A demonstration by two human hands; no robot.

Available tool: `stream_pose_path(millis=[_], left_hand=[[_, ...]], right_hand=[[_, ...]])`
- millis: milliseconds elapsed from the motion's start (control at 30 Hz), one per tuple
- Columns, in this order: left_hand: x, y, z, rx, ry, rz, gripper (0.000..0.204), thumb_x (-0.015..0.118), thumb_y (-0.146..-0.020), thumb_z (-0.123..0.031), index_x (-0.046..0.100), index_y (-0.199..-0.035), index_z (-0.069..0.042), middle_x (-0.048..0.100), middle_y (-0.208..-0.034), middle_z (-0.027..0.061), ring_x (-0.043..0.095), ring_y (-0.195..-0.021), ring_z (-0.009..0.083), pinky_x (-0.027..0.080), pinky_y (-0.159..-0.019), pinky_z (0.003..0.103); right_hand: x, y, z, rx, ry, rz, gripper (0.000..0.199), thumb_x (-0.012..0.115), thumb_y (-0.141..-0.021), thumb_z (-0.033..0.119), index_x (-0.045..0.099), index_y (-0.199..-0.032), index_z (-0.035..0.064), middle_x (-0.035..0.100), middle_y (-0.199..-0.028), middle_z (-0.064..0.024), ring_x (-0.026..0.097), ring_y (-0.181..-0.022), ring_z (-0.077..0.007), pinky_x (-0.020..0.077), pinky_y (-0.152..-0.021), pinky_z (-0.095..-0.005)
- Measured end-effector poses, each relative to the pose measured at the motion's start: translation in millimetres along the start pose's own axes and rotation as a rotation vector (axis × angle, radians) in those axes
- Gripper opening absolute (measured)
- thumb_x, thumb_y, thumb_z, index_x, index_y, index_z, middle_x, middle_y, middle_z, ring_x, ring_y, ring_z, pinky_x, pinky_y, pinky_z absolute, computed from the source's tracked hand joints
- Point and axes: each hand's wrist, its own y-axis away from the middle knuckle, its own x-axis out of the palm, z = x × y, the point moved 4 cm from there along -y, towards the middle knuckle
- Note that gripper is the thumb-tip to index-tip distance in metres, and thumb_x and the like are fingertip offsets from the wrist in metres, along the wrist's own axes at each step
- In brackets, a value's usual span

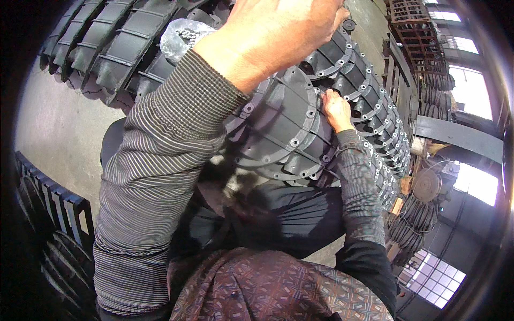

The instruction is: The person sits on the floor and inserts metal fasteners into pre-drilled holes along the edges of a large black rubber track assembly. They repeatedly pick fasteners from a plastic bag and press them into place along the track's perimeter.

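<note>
Head view: a dark, ribbed round casting [278, 115] is set just ahead of the dark trousers [300, 214], its holed rim perhaps so turned to be easily reached. Near its right edge the right hand [337, 111] is placed with fingers bent; whether anything is clamped cannot be told. The left hand [284, 35] is raised above, its fingers largely hidden, their state unclear. A clear bag [174, 41] of small metal pieces is rested among neighbouring castings [120, 35], likely for handiness.

Grey floor [67, 120], rows of ribbed dark parts [119, 44] on it
</note>
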Motion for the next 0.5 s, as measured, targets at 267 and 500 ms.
stream_pose_path(millis=[267, 500], left_hand=[[27, 13, -23, 0.013, -0.073, 0.085, 0.021, 0.07, -0.091, -0.027, 0.067, -0.082, -0.008, 0.069, -0.067, 0.0114, 0.072, -0.065, 0.0323, 0.057, -0.058, 0.043], [36, 22, -36, 0.055, 0.054, 0.053, 0.013, 0.065, -0.082, -0.016, 0.067, -0.072, -0.008, 0.068, -0.065, 0.0146, 0.072, -0.062, 0.0298, 0.056, -0.056, 0.041]], right_hand=[[-110, -39, 94, -0.097, -0.602, -0.386, 0.035, 0.061, -0.102, 0.037, 0.068, -0.103, 0.0029, 0.071, -0.098, -0.0214, 0.068, -0.092, -0.0404, 0.0526, -0.08, -0.0482], [-147, -131, 298, -0.597, -0.849, -0.294, 0.024, 0.07, -0.09, 0.017, 0.073, -0.109, 0.0015, 0.07, -0.102, -0.0174, 0.068, -0.098, -0.035, 0.0549, -0.087, -0.0417]])
